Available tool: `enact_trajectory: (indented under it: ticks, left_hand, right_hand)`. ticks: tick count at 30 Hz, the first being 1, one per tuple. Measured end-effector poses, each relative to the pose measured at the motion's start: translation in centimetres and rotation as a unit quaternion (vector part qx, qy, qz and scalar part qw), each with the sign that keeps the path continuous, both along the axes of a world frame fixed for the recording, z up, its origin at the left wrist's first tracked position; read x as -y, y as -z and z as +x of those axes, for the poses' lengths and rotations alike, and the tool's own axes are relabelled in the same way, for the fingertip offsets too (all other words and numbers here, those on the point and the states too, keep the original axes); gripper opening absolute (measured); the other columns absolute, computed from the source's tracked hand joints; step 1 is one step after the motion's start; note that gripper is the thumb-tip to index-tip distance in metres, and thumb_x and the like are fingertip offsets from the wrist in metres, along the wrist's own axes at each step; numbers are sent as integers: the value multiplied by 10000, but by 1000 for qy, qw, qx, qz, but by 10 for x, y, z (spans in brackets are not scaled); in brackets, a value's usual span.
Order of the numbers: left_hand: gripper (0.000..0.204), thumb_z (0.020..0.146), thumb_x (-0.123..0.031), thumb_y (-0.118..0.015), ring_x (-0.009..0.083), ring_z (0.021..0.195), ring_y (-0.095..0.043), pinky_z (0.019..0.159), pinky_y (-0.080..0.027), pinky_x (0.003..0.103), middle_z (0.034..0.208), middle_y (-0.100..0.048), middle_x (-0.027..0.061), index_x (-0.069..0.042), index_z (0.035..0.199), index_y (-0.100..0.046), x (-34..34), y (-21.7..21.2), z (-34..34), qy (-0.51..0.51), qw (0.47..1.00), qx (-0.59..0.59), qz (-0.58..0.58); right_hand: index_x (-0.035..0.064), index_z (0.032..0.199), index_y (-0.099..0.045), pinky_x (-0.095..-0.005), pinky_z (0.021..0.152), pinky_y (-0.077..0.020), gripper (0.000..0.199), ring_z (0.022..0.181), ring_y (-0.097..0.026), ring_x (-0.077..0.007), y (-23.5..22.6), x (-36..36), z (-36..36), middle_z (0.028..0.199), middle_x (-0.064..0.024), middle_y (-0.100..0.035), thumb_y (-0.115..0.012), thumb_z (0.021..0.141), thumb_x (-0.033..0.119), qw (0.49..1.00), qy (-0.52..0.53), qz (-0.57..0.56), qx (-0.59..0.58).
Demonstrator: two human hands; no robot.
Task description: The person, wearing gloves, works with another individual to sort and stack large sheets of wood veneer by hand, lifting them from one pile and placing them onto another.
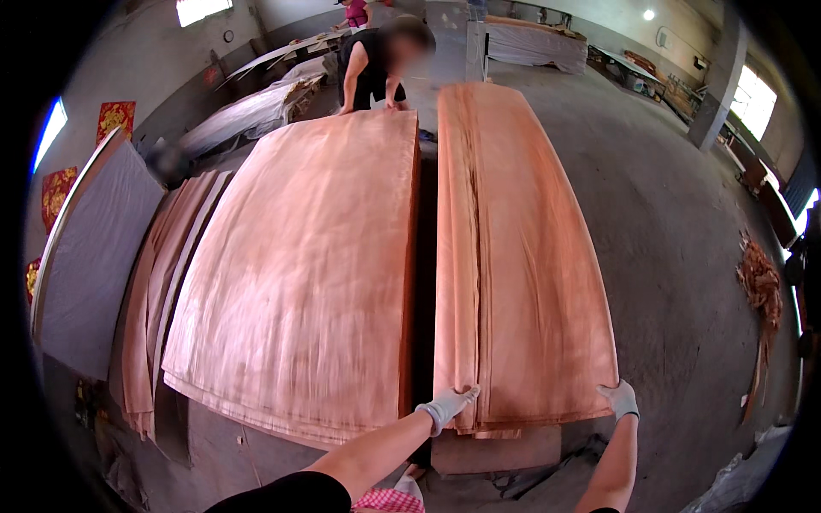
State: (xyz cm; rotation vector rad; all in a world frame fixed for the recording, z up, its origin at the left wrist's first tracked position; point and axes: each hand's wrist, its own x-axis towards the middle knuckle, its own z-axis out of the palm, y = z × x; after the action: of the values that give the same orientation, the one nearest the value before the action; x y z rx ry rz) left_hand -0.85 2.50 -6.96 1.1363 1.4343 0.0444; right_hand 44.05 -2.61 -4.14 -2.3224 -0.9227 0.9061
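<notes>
A narrow stack of reddish-brown wood veneer sheets (539,282) lies in front of me, with a lengthwise band of ridged, overlapping edges on its left part. My left hand (449,406), in a pale glove, is closed at the near edge beside that band. At the near right corner my gloved right hand (620,398) grips the edge of the top veneer sheet, fingertips partly hidden. Left of a dark gap lies a wider veneer stack (299,265), its top sheet broad and smooth. Neither hand touches this wider stack.
Another person (372,73) leans with both hands on the wide stack's far edge. Upright sheets (158,299) and a grey-faced panel (103,248) stand at left. A pillar (721,85) and scrap veneer strips (759,278) are at right. Low boards (496,451) show beneath the narrow stack.
</notes>
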Motion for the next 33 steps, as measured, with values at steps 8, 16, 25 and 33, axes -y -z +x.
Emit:
enact_trajectory:
  ticks: [8, 16, 25, 33]
  left_hand:
    - [962, 742, -761, -583, 261, 1081, -593, 891, -488, 339, 1201, -608, 147, 75, 1219, -558, 9, 31, -10, -193, 969, 56, -144]
    - [896, 766, -732, -591, 223, 979, -622, 850, -479, 312, 1070, -652, 168, 72, 1160, -607, 5, 22, -8, -106, 991, -6, -79]
    - [898, 777, -698, -608, 284, 1070, -622, 869, -502, 363, 1225, -599, 206, 63, 1248, -545, 6, 36, -1, -135, 982, 100, -81]
    - [965, 780, -747, -545, 332, 1227, -515, 992, -413, 372, 1304, -540, 245, 62, 1303, -502, 10, 1, -11, -123, 985, 94, -73]
  right_hand:
    - [-42, 996, -651, -374, 719, -524, 477, 804, -683, -281, -5, -8, -34, 899, -174, -699, -827, 644, 227, 996, -22, 1, 88]
    - [-58, 946, -632, -414, 740, -513, 495, 856, -666, -373, 22, 0, -8, 907, -226, -681, -822, 622, 264, 989, -33, 17, 141]
    - [-74, 947, -635, -408, 729, -525, 495, 844, -677, -349, 25, -3, 4, 919, -231, -683, -832, 623, 244, 990, -3, 15, 140]
    - [-73, 938, -632, -404, 734, -520, 476, 832, -671, -356, 3, -4, -24, 895, -222, -683, -827, 630, 234, 978, -47, 5, 203]
